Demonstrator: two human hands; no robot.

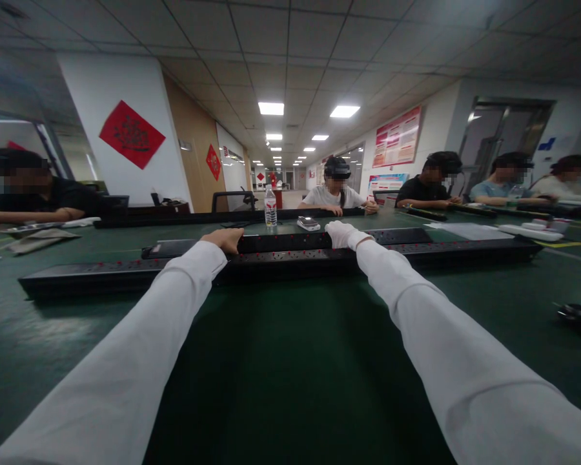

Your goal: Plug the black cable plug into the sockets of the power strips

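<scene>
Two long black power strips with red dots along them lie crosswise on the green table. The rear power strip (283, 242) shows its face between my hands; the front power strip (290, 265) lies right before it, closer to me. My left hand (226, 240), bare, is closed over the rear strip left of its middle. On the right, my right hand (341, 235) in a white glove grips the same strip. The far fingers of both hands are hidden behind it.
A water bottle (270, 208) and a small white device (308, 223) stand beyond the strips. Another long black strip (174, 219) lies farther back. A person (337, 190) sits opposite, with others at both sides. A black object (580, 320) lies at right.
</scene>
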